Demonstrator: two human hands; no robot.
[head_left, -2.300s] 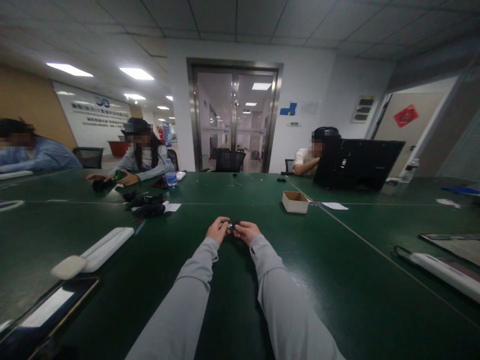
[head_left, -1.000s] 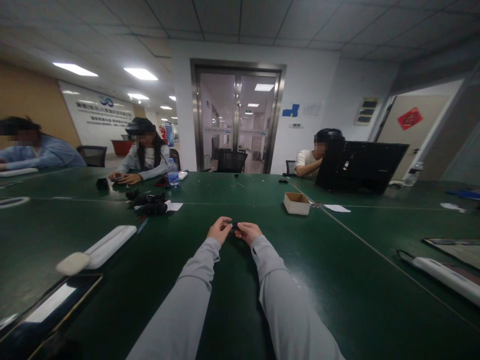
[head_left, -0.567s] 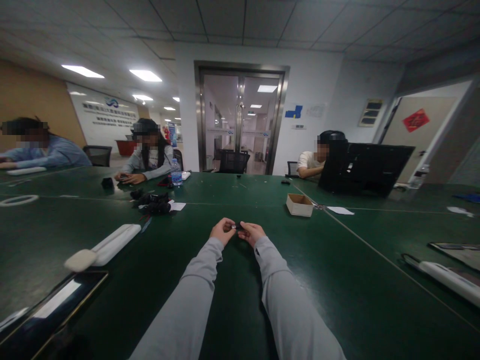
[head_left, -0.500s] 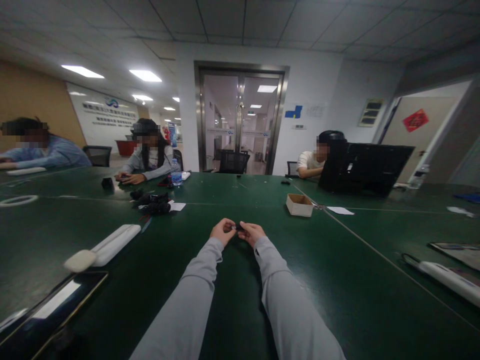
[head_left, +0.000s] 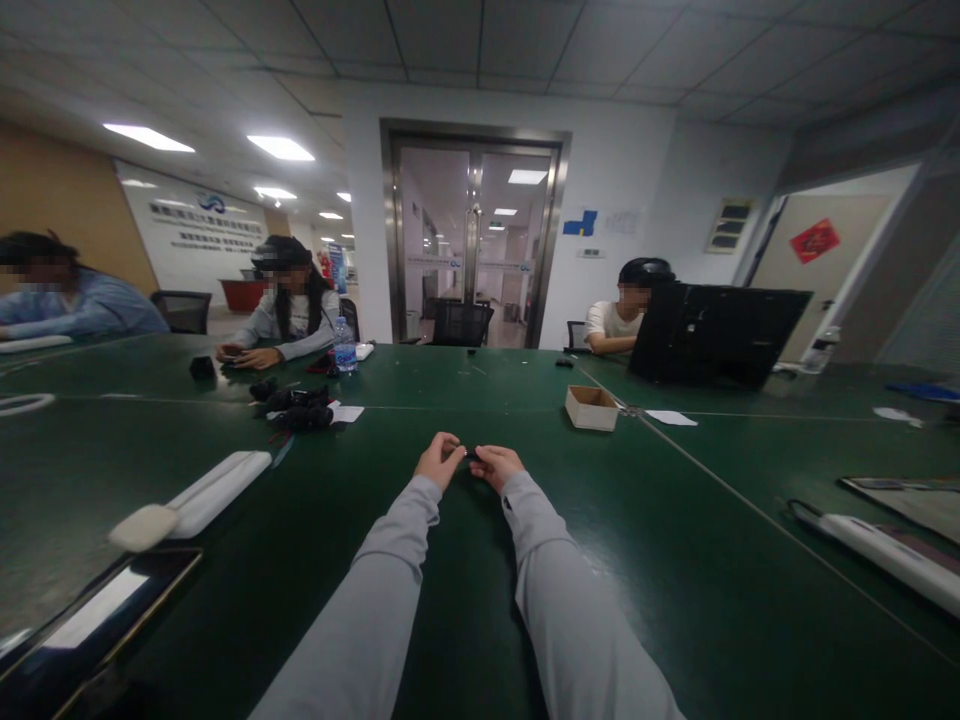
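Over the middle of the green table (head_left: pixel 420 620), my left hand (head_left: pixel 439 463) and my right hand (head_left: pixel 498 466) almost meet. Between their fingertips is a small dark object (head_left: pixel 471 454), too small to tell its kind. The thumb and fingers of my right hand pinch one end of it. My left hand is also closed in a pinch, its fingertips at the other end. Grey sleeves cover both forearms.
Ahead to the right is an open cardboard box (head_left: pixel 592 408). Black gear (head_left: pixel 296 405), a white case (head_left: pixel 221 493) and a tablet-like device (head_left: pixel 97 620) lie leftward. A white power strip (head_left: pixel 892 555) lies right. Beyond are a bottle (head_left: pixel 345 346), a monitor (head_left: pixel 720 333) and several people.
The whole view has swung slightly to the right. My hands stay close together at nearly the same place, with the fingers of my left hand shifted a little around the small dark object.
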